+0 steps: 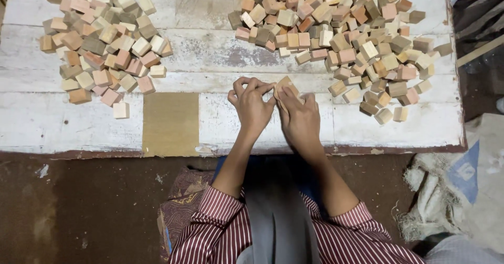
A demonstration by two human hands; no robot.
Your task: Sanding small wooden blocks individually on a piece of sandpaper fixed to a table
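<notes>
Both of my hands meet over the front middle of a worn white wooden board (pixel 220 122). Between them is one small wooden block (pixel 284 84), tan and tilted on a corner. My right hand (pixel 299 119) grips it from below and the side, and the fingertips of my left hand (pixel 251 105) touch its left edge. A large heap of similar wooden cubes (pixel 336 27) lies just beyond and to the right of my hands. A second, smaller heap of cubes (pixel 102 40) lies at the far left.
A flat tan sheet of sandpaper (pixel 170 123) lies on the board left of my hands. The board's front edge runs above brown ground (pixel 79 211). A patterned cushion (pixel 181 201) sits under me. Sacks and frayed cloth (pixel 451 190) lie at the right.
</notes>
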